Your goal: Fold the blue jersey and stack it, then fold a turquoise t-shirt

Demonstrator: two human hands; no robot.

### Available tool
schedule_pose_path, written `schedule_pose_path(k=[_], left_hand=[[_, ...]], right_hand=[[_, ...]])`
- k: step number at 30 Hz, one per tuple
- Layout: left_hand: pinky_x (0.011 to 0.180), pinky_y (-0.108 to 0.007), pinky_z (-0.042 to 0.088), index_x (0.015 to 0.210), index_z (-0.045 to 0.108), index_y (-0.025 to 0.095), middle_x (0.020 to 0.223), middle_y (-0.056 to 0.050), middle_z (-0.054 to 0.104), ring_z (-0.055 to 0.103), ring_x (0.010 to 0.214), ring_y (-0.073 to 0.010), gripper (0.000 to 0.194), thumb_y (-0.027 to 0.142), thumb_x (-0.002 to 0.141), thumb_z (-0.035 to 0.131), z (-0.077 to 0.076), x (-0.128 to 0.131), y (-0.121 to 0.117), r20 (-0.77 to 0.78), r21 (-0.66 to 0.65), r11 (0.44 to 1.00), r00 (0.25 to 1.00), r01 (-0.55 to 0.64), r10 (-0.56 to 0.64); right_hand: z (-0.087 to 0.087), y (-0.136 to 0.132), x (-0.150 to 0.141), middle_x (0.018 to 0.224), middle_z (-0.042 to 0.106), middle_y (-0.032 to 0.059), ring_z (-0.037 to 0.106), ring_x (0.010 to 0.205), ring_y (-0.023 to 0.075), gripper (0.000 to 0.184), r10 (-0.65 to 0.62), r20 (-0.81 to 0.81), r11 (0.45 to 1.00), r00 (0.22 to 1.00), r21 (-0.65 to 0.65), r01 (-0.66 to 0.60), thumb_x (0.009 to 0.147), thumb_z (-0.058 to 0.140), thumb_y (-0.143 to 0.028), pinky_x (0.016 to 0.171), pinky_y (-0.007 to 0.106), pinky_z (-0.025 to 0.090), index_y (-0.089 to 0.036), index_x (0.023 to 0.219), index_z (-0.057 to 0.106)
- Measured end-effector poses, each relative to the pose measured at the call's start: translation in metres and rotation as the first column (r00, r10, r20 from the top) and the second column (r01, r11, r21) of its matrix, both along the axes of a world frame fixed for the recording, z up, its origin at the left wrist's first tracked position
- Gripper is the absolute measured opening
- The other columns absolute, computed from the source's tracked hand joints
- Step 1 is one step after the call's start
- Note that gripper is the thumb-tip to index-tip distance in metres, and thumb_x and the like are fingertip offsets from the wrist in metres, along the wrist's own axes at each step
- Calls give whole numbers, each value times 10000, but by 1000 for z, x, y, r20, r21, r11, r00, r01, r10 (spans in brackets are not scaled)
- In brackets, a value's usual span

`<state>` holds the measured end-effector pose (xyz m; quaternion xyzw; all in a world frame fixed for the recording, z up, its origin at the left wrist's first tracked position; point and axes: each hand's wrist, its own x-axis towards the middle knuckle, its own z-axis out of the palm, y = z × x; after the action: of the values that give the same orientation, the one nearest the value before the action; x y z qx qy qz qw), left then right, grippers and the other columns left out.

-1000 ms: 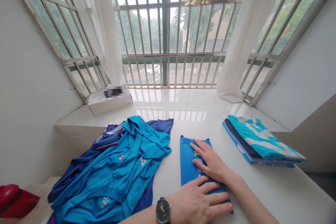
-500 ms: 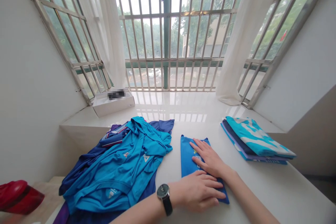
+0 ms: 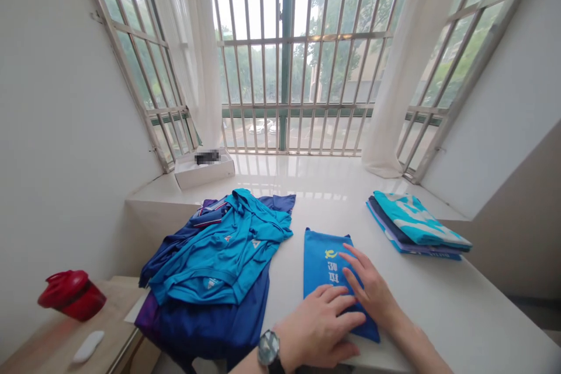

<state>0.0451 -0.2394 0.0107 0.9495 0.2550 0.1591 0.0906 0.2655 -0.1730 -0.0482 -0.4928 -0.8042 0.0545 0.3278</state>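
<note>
Left hand [image 3: 318, 324] and right hand [image 3: 370, 286] lie apart, flat on a folded blue garment [image 3: 325, 266], left nearer its near end, its long axis pointing windowward, left of the folded clothes stack [image 3: 414, 225].

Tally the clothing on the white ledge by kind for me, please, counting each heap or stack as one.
Loose heaps: 1
Folded stacks: 1
Single folded garments: 1
Total: 3
</note>
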Motion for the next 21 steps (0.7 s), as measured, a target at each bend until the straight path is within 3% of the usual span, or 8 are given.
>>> schedule_pose_path(k=[2, 5, 8, 11, 14, 17, 21], left_hand=[[1168, -413, 286, 1451, 391, 250, 1509, -62, 449, 366, 1403, -251, 568, 553, 974, 450, -3, -9, -9, 12, -30, 992, 992, -123, 123], [1166, -463, 288, 1528, 262, 288, 1577, -56, 357, 331, 1428, -270, 631, 523, 976, 459, -15, -16, -23, -4, 9, 977, 977, -213, 213], [1126, -471, 346, 1547, 236, 282, 1567, -59, 380, 378, 1396, -282, 719, 578, 943, 490, -36, -13, -34, 17, 132, 964, 973, -230, 229], [1021, -470, 442, 1486, 386, 249, 1457, -73, 526, 517, 1260, -300, 725, 624, 888, 550, -60, -1, -42, 150, 317, 905, 958, -283, 246], [867, -393, 508, 1308, 581, 251, 1250, -43, 678, 619, 1083, -257, 419, 447, 938, 568, -75, 9, -47, 313, 422, 816, 909, -394, 277], [783, -331, 521, 1215, 629, 258, 1152, -12, 713, 646, 1008, -207, 267, 296, 1002, 473, -71, 9, -50, 338, 435, 806, 902, -401, 267], [887, -303, 535, 1242, 606, 226, 1210, -20, 690, 629, 1096, -172, 340, 284, 1050, 332, -50, -12, -54, 242, 412, 864, 949, -290, 203]], right_hand=[[-3, -37, 6, 1510, 474, 71, 479, 1358, 280, 411, 47, 61, 999, 997, -28, -45, 962, 469, -433, 1088, 460, 465, -288, 1323, 602], [-12, -81, 11, 1549, 415, 99, 465, 1366, 332, 708, 148, 208, 988, 967, -65, -137, 852, 638, -491, 1065, 480, 484, -279, 1492, 423], [-21, -102, 14, 1520, 442, 138, 486, 1345, 351, 851, 182, 268, 978, 946, 46, -201, 793, 714, -399, 1052, 476, 497, -224, 1538, 339], [-23, -109, 16, 1446, 541, 107, 564, 1282, 286, 752, 181, 270, 955, 946, 181, -234, 842, 652, -247, 1013, 390, 537, -228, 1531, 353], [-17, -113, 18, 1360, 626, 73, 634, 1199, 240, 634, 195, 244, 936, 950, 242, -254, 876, 623, -231, 970, 334, 566, -244, 1483, 439], [-8, -119, 19, 1273, 687, 60, 688, 1106, 218, 512, 225, 237, 919, 945, 272, -287, 890, 602, -219, 921, 299, 588, -242, 1398, 546], [-2, -125, 17, 1198, 727, 59, 721, 1024, 206, 405, 214, 244, 911, 946, 301, -283, 901, 570, -193, 874, 284, 604, -218, 1301, 624]])
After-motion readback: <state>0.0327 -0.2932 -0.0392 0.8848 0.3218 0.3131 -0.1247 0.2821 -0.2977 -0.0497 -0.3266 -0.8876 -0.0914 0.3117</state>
